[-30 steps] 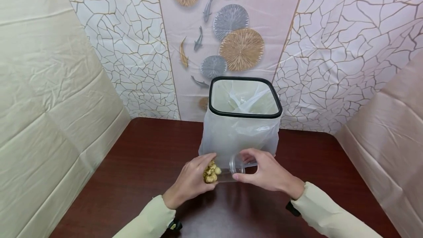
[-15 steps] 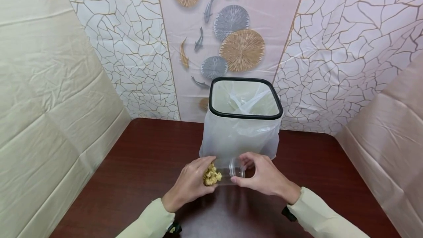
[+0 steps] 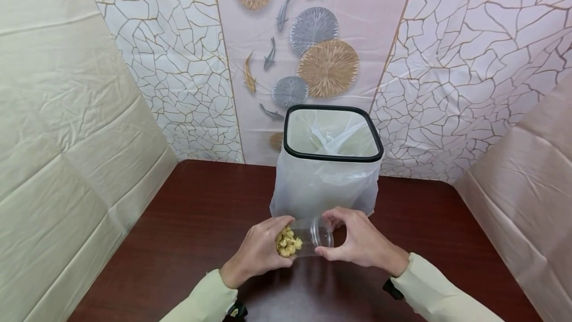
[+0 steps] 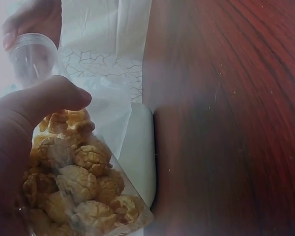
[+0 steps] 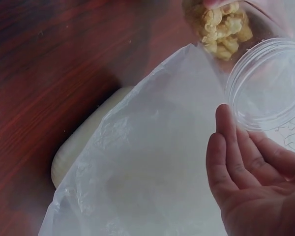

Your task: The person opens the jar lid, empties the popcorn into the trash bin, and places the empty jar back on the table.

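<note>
A clear plastic jar (image 3: 307, 236) is tipped on its side above the table, with popcorn (image 3: 288, 242) gathered at its base end. My left hand (image 3: 261, 246) grips that end; its thumb crosses the jar wall in the left wrist view, above the popcorn (image 4: 77, 182). With thumb and fingers, my right hand (image 3: 364, 240) holds the clear ridged lid (image 3: 325, 233) at the other end. Seen from the right wrist, the fingers of the right hand (image 5: 255, 172) curve along the lid's edge (image 5: 270, 83). The lid appears to be on the jar.
A white bin with a black rim (image 3: 332, 157) stands just behind the hands, lined with a translucent plastic bag (image 3: 326, 183) that hangs over its outside. The dark red-brown table (image 3: 201, 202) spreads to both sides, enclosed by fabric walls (image 3: 80, 113).
Both hands have come slightly nearer to me with the jar, away from the bin. The popcorn has shifted a little inside, and the right hand still holds the lid end.
</note>
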The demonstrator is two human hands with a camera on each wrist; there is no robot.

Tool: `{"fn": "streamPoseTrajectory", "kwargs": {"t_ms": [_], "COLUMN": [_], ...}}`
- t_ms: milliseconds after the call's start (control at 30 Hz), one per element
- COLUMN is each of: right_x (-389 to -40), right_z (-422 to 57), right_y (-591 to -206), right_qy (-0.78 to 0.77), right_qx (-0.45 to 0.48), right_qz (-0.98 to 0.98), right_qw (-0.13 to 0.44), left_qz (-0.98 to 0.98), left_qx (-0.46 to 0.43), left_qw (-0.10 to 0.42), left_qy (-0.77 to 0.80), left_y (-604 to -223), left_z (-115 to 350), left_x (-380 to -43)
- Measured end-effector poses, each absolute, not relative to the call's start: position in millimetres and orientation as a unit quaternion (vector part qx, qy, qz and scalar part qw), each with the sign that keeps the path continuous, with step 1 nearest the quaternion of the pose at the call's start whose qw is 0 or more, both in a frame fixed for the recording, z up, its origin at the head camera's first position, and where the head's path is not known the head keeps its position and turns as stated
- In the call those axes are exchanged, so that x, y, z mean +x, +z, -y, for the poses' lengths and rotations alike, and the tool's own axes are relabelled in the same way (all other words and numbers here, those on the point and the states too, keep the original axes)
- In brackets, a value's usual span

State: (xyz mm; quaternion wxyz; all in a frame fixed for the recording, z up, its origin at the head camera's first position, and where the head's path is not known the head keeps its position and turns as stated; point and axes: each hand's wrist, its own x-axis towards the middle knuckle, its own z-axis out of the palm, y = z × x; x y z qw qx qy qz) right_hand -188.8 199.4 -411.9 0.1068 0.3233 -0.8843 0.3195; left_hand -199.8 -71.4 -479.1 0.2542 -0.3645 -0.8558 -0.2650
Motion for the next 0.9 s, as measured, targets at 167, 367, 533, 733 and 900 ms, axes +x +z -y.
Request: {"fn": "streamPoseTrajectory", "kwargs": {"t_ms": [167,367,533,733,900], "right_x": [-188.0,-187.5,-187.6,-187.4,-188.2], "right_z": [-200.0,-201.5,-201.7,-202.4,-204.1], "right_y": [-412.5,-412.7,-411.4,-410.7,-410.4], "right_qy": [0.317,0.295,0.272,0.248,0.218], "right_qx": [0.356,0.382,0.412,0.443,0.460], "right_qz": [0.871,0.863,0.851,0.838,0.832], "right_qw": [0.121,0.148,0.176,0.200,0.221], "left_qz": [0.857,0.858,0.854,0.853,0.852], "left_qx": [-0.365,-0.364,-0.367,-0.369,-0.373], "left_qw": [0.238,0.221,0.211,0.187,0.171], "left_qy": [-0.276,-0.288,-0.302,-0.319,-0.326], "left_y": [-478.1,-477.3,-477.1,-474.0,-471.7], "left_z": [70.3,69.4,68.8,68.4,68.1], "left_x": [-197.8,-196.2,-196.0,-196.0,-196.4]}}
